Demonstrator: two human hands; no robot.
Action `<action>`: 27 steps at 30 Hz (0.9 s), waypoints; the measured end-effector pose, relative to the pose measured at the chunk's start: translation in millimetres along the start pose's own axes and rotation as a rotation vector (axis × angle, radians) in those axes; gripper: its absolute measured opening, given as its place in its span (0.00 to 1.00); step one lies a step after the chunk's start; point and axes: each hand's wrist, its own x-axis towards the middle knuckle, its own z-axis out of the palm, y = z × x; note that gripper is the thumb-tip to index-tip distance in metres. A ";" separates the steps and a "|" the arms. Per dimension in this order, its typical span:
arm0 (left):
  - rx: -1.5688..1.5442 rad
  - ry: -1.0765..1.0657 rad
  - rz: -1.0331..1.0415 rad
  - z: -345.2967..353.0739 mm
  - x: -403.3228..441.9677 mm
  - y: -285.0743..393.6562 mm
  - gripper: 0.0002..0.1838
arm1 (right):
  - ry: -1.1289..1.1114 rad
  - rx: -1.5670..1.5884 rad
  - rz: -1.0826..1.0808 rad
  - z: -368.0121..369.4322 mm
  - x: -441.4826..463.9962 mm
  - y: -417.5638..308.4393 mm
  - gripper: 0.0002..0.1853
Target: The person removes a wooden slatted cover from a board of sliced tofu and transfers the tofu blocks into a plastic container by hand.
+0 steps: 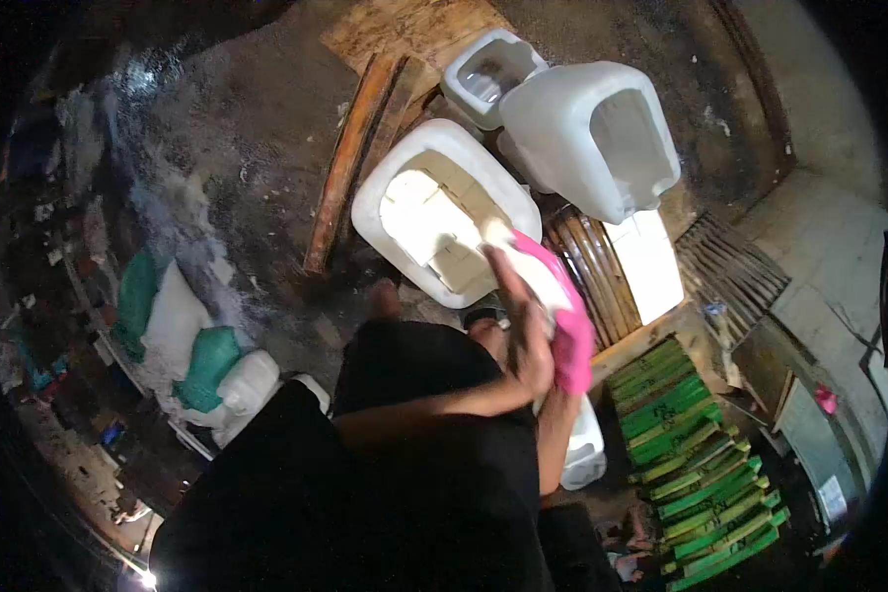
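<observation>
A blurred pink-and-white object, its exact kind unclear, slants over the right rim of a white plastic tub. My right hand grips its lower end, with the fingers mostly hidden behind the pink part. Across my body reaches my left hand, up against the object's near side. Its fingers point toward the tub but are smeared by motion, so their grip does not show. Inside the tub lie pale, block-like pieces, partly in bright glare.
Two cut-open white jugs stand behind the tub. A wooden beam lies at its left. Slatted racks and stacked green slats are at the right. White and green sacks sit at the left.
</observation>
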 end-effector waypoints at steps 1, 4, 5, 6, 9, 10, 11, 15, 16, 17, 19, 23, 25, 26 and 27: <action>-0.044 0.105 -0.082 -11.5 19.4 -0.5 0.40 | -0.001 -0.182 0.009 15.6 21.0 -3.9 0.36; 0.070 0.339 -0.373 -47.3 80.3 -44.5 0.40 | 0.032 -0.735 0.013 50.1 105.4 0.1 0.35; 0.137 0.372 -0.541 -56.0 97.8 -56.0 0.40 | 0.049 -0.903 0.025 56.7 129.6 5.6 0.35; 0.131 0.392 -0.711 -60.2 111.7 -65.8 0.41 | 0.072 -1.059 0.051 59.7 150.9 12.9 0.35; 0.194 0.356 -1.072 -61.8 139.8 -60.8 0.41 | 0.141 -1.392 0.159 58.8 187.0 27.8 0.34; 0.160 0.323 -1.117 -65.3 143.4 -58.1 0.41 | 0.159 -1.458 0.198 57.6 191.2 31.8 0.34; 0.101 0.276 -1.160 -69.1 146.0 -54.6 0.41 | 0.172 -1.510 0.238 55.5 193.6 33.9 0.34; -0.291 -0.019 -1.260 -97.3 150.8 -30.9 0.42 | 0.209 -1.610 0.352 54.0 199.8 33.8 0.34; -0.396 -0.109 -1.268 -103.4 150.6 -23.4 0.42 | 0.213 -1.625 0.378 54.7 200.4 34.2 0.34; -0.488 -0.198 -1.273 -111.2 149.3 -16.1 0.42 | 0.215 -1.639 0.399 54.8 200.6 34.1 0.34; -0.510 -0.311 -1.134 -125.3 139.9 -12.3 0.42 | 0.223 -1.665 0.430 54.6 201.0 36.0 0.33; -0.358 -0.400 -0.666 -183.6 127.8 14.0 0.36 | 0.251 -1.709 0.476 53.5 199.4 46.6 0.33; -0.363 -0.358 -0.658 -214.6 129.0 43.9 0.34 | 0.291 -1.723 0.454 56.2 199.1 47.6 0.33; -0.403 -0.347 -0.587 -232.6 128.7 40.3 0.32 | 0.331 -1.749 0.383 58.5 196.1 50.2 0.31; -0.290 -0.355 -0.547 -248.0 126.9 65.2 0.31 | 0.372 -1.775 0.312 60.7 193.2 52.8 0.30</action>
